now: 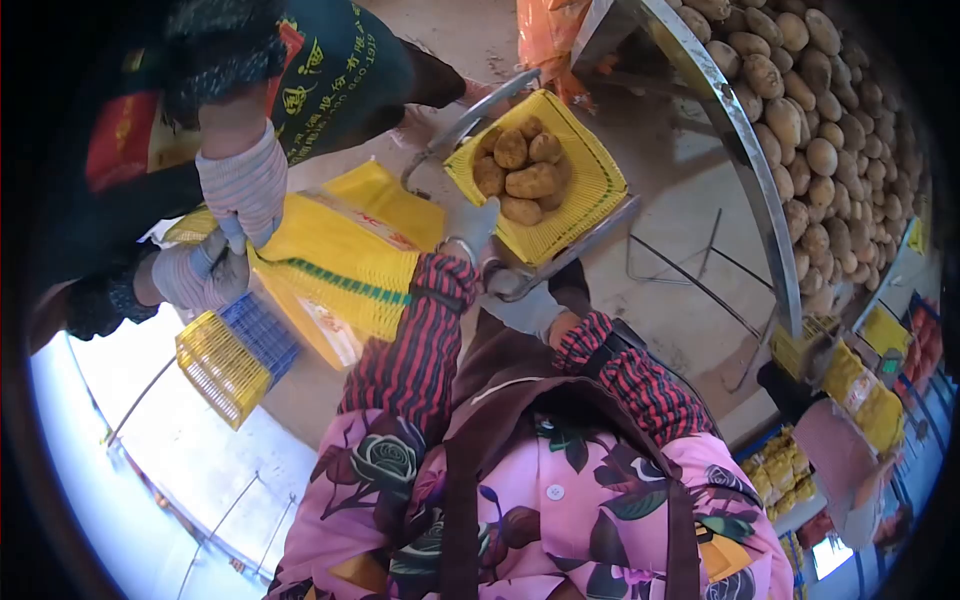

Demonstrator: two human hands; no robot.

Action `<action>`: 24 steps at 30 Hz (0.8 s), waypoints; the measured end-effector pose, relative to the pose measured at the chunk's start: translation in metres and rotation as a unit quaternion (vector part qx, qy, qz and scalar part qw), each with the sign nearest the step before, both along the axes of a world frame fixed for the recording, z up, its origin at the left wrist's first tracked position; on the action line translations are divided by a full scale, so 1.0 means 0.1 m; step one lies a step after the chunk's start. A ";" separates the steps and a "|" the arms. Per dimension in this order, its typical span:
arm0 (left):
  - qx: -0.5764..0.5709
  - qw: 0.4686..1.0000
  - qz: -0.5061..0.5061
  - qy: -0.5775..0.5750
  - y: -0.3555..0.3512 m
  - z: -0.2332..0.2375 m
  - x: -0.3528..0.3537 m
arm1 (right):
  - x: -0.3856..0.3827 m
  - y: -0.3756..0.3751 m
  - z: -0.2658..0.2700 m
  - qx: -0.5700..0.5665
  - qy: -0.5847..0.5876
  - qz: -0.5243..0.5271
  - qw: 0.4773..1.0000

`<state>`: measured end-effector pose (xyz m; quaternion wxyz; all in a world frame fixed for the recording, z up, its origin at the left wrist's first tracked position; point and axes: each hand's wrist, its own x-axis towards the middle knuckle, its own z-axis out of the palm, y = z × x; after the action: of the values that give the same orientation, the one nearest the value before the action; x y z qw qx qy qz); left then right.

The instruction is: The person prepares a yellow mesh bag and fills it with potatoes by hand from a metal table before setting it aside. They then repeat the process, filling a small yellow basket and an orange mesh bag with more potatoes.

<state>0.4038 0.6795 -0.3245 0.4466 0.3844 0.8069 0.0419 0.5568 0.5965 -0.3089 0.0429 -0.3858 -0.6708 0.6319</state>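
A yellow mesh bag is spread open on a metal holder, with several potatoes inside. My gloved left hand is at the bag's left edge, one fingertip overlapping the rim and the other fingers mostly hidden. Just below, my gloved right hand closes around the curved end of the holder, at the bag's near corner. Left of my forearm, a co-worker's gloved hands grip another yellow mesh bag with a green stripe.
Many potatoes are piled behind a curved metal edge at right. A thin metal stand is on the floor. Yellow and blue crates are at left. Orange bags hang at the top, and filled yellow bags lie lower right.
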 end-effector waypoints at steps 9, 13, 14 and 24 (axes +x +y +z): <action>0.080 0.839 -0.528 0.107 0.02 -0.41 -0.56 | 0.50 -0.30 1.54 -0.119 -0.354 0.019 0.928; 0.066 0.935 -0.339 0.079 -0.08 -0.21 -0.30 | -0.26 0.63 1.74 0.221 -0.172 -0.058 0.958; 0.069 0.944 -0.314 0.073 -0.13 -0.25 -0.31 | -0.63 0.95 1.67 0.383 -0.075 -0.095 0.916; 0.100 0.978 -0.183 0.031 -0.54 -0.46 -0.39 | -2.34 1.92 0.02 0.198 -0.402 0.415 0.792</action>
<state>0.3646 0.6252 -0.3710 0.3810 0.5693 0.7280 0.0279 0.3229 0.7886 -0.3070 -0.4212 -0.2723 -0.8340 0.2301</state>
